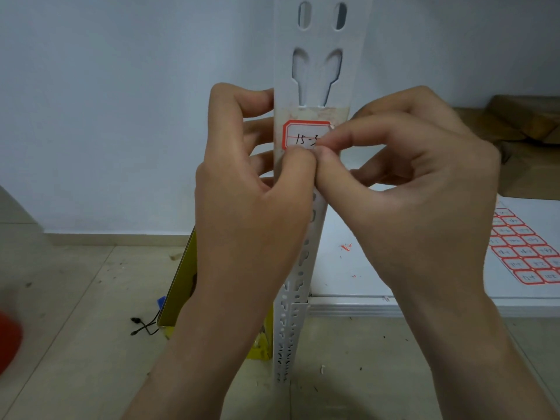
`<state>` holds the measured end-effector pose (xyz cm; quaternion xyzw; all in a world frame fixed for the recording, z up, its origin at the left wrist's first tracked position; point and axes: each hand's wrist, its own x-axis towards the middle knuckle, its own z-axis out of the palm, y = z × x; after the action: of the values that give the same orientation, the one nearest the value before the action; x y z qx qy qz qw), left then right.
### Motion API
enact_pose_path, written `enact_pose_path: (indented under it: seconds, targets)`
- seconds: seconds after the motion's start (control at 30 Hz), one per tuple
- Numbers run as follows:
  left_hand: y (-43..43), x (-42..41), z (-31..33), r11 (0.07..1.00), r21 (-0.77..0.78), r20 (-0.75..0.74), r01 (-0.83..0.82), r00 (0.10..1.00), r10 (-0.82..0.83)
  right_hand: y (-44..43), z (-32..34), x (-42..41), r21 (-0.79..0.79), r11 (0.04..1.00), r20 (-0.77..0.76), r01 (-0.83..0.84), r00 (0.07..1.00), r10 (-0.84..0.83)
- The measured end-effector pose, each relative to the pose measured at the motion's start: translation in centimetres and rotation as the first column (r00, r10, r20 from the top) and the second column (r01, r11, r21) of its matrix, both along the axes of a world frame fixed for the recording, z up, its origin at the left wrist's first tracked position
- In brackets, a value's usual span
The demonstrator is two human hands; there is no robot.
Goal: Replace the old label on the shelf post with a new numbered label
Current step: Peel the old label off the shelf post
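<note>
Left hand [251, 201] gripping shelf post [312, 74], right hand [409, 189] pinching red-bordered label [304, 133]

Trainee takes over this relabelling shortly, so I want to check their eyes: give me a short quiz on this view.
1. True or false: the red-bordered label sits on the shelf post below the keyhole slots.
2. What lies on the shelf board at right? A) tape roll B) sheet of labels C) scissors
3. Fill in: the label's handwriting starts with the number ___.
Key: 1 true; 2 B; 3 15.
</note>
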<state>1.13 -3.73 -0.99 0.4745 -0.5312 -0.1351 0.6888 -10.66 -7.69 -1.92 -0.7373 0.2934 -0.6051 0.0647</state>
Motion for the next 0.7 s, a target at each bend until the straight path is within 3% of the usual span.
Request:
enact_pose_path:
  seconds: [0.23,0.7]
  targets:
    - [0.01,-0.05,0.06,1.000,0.002,0.006,-0.013,1.000,0.013,0.03,0.14,0.00,-0.036,0.999,0.064,0.029,0.998,-0.026]
    - [-0.09,-0.06,0.05,1.000,-0.003,-0.029,0.004,1.000,-0.005,0.10,0.12,0.01,-0.017,1.000,0.010,0.011,1.000,-0.011]
